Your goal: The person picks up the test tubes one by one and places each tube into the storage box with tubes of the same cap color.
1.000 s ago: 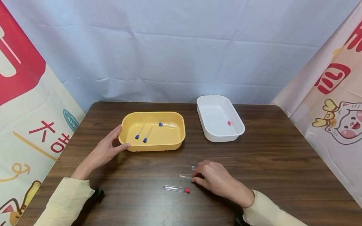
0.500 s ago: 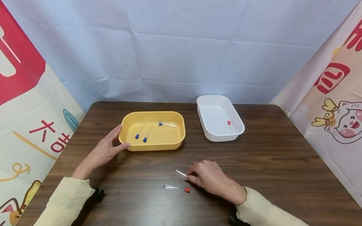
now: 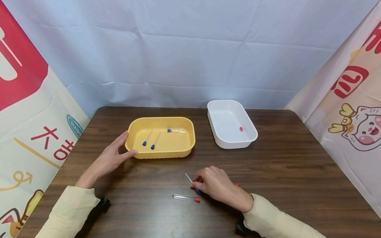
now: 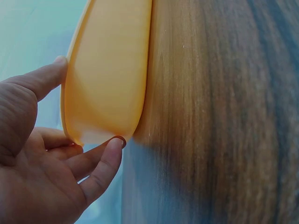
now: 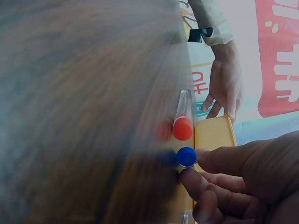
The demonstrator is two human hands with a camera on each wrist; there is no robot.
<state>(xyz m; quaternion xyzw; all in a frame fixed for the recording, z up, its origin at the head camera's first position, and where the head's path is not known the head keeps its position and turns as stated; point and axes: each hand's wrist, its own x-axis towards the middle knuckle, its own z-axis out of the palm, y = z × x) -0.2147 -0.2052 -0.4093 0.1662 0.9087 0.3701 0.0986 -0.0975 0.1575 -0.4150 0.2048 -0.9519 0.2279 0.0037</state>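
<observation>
My right hand [image 3: 215,185] pinches a blue-capped test tube [image 3: 188,178] between thumb and fingers, low over the table. In the right wrist view its blue cap [image 5: 187,157] faces the camera, beside the fingertips. A red-capped test tube [image 3: 186,198] lies just in front of that hand, and another red cap [image 3: 237,184] peeks out behind the wrist, its tube hidden. With fingers spread, my left hand [image 3: 108,160] touches the left end of a yellow tray [image 3: 163,154], thumb at the front corner. Several blue-capped tubes lie inside that tray.
A white tray [image 3: 233,144] stands at the back right, holding a red-capped tube [image 3: 241,130]. Both trays rest on a dark wooden table [image 3: 285,158]. A pale cloth [image 3: 190,59] hangs behind the table, with printed cloths at both sides.
My right hand has drawn slightly left with the blue-capped tube, whose glass end has swung toward the back. Its blue cap and a red cap behind the wrist now show. The left hand stays put.
</observation>
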